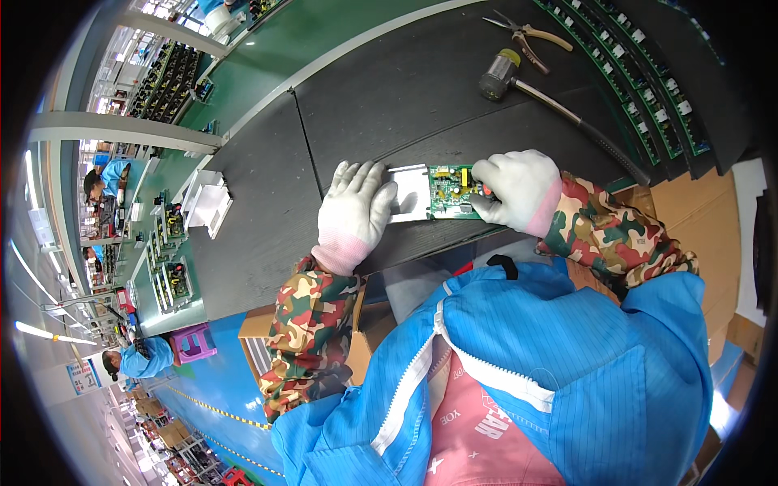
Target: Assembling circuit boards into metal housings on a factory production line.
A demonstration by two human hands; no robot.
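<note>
A flat silver metal bracket [409,197] lies on the black work surface near its front edge. At its right end sits a green circuit board [442,194] with yellow, black and other small parts. My left hand [354,206], in a white glove with a pink cuff, grips the bracket's left end, thumb against the metal. The right hand [519,194], gloved alike, is closed on the board's right end, with thumb and fingers at its edges. The hand covers that end, where a bit of red shows between the fingers.
A mallet [498,77] and open pliers [525,36] lie at the back right. Rows of circuit boards [648,97] stand beyond them. Several bare brackets [208,202] are stacked at the left. Cardboard boxes [689,235] sit at the right. Co-workers [142,356] are at far left.
</note>
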